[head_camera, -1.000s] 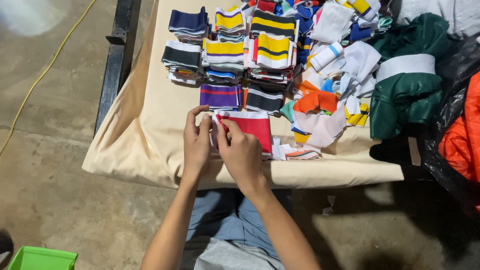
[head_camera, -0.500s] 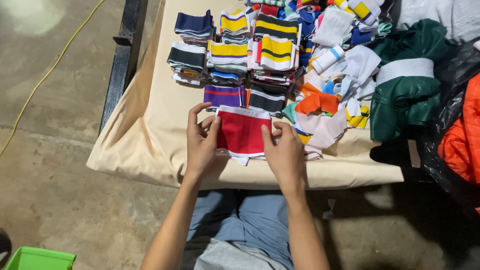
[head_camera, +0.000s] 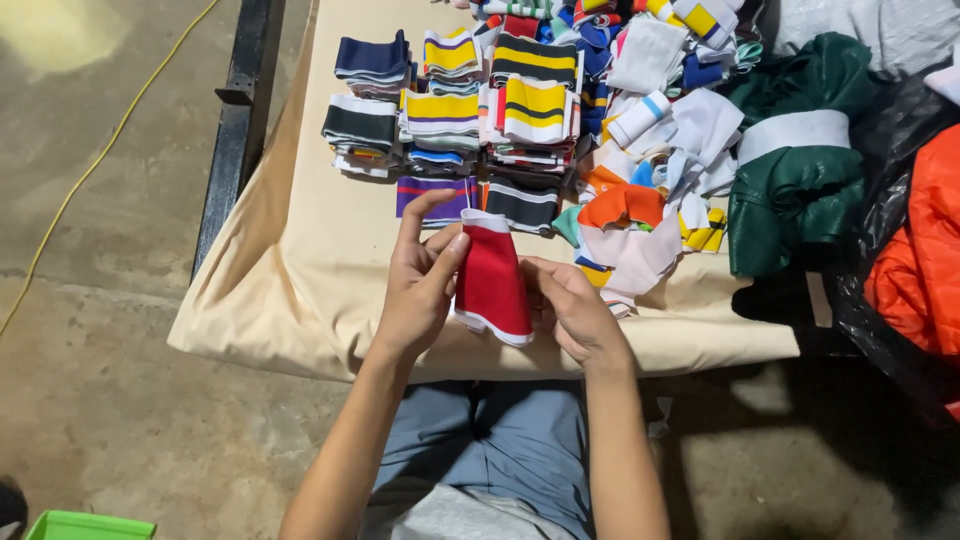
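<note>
A folded red knit cuff with white edges (head_camera: 492, 280) is held upright between both my hands above the near part of the cloth-covered table (head_camera: 320, 260). My left hand (head_camera: 418, 278) pinches its left edge, thumb near the top corner. On the other side my right hand (head_camera: 565, 305) grips the cuff's right side from beneath. Just beyond the hands lie a purple striped cuff (head_camera: 437, 193) and a black striped cuff (head_camera: 522, 203).
Neat stacks of striped cuffs (head_camera: 450, 95) fill the table's far side. A loose pile of mixed pieces (head_camera: 650, 170) lies to the right, beside a green jacket (head_camera: 795, 170) and an orange jacket (head_camera: 920, 250). A yellow cable (head_camera: 100, 160) crosses the concrete floor; a green bin (head_camera: 85, 525) sits bottom left.
The red cuff has been lifted off the table, folded narrower and turned upright. Both hands have drawn apart to its two sides.
</note>
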